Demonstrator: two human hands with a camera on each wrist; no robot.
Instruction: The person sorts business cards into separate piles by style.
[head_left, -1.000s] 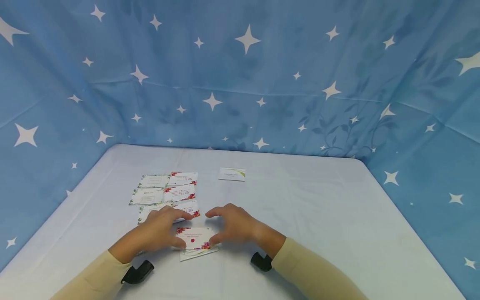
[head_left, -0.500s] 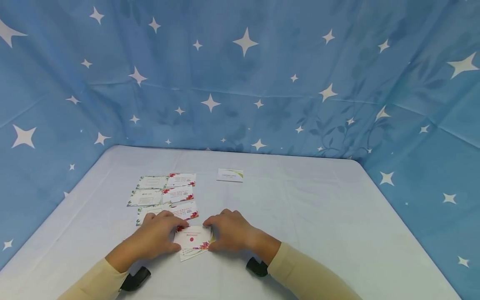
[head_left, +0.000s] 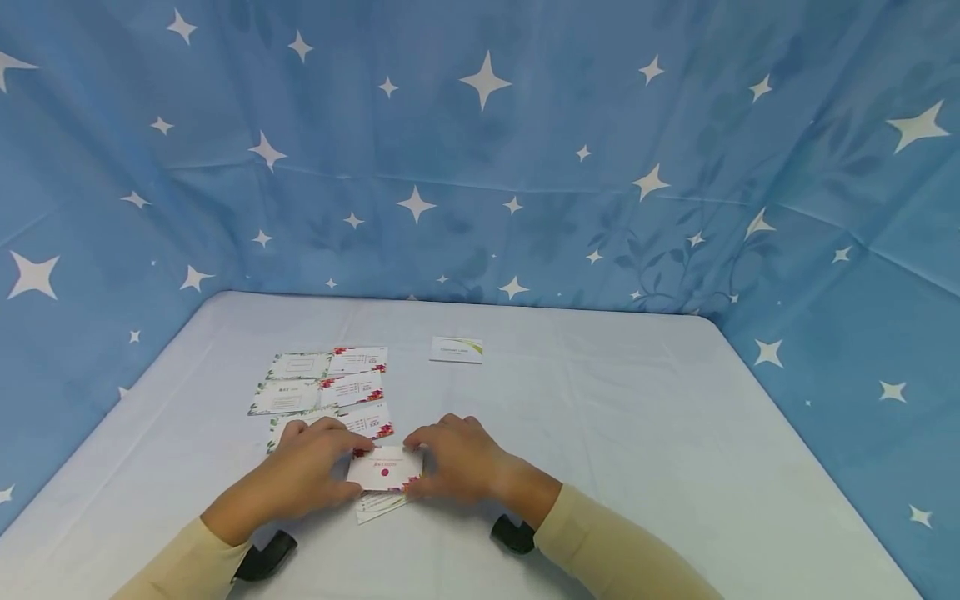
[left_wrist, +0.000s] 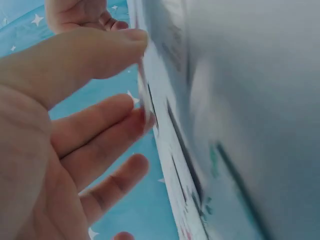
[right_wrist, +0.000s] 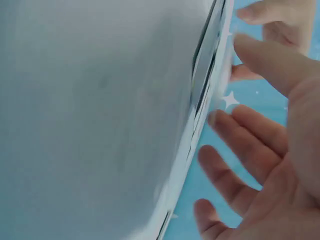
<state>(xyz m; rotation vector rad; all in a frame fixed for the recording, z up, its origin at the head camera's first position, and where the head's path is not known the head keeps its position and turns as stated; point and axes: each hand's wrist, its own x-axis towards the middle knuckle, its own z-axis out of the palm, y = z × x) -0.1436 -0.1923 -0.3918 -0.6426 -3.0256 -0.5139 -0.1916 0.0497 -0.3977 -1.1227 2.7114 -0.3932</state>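
Left hand (head_left: 318,468) and right hand (head_left: 459,462) grip a red-floral business card (head_left: 385,468) by its ends; uneven release could knock askew the white card (head_left: 379,506) peeking from beneath it.

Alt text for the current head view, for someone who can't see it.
A person's left hand and right hand hold a white rectangular red-dotted card by opposite ends, partly hiding another white printed card on a white table. White rectangular cards with floral or leafy prints lie beyond the left hand, before a blue star-patterned cloth.
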